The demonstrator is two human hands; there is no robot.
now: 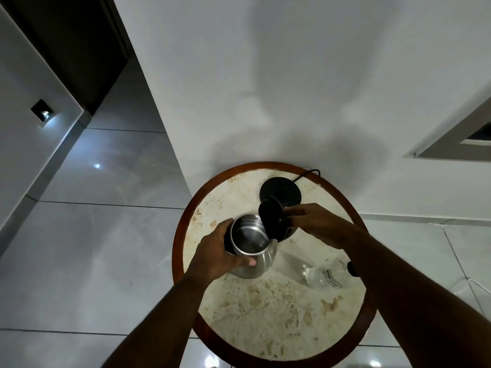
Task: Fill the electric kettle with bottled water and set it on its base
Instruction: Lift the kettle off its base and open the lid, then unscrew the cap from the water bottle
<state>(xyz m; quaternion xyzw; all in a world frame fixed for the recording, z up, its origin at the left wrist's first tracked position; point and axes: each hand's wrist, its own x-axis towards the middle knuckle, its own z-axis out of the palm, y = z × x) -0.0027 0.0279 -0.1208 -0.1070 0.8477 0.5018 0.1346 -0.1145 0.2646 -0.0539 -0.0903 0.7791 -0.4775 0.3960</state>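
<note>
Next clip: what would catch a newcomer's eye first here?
The steel kettle at the middle of the round table, gripped by the left hand while the right hand holds its black lid open. Behind it sits the empty black base; a clear bottle lies to the right.

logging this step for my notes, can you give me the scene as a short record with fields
surface: round table, marbled top, wooden rim
kettle: steel kettle on the table, off its base
lid: black lid hinged open
kettle contents: looks empty
base: black base behind the kettle, corded, nothing on it
bottle: clear water bottle lying on its side, dark cap on
left hand: left hand gripping the kettle body
right hand: right hand at the lid and handle side
</note>
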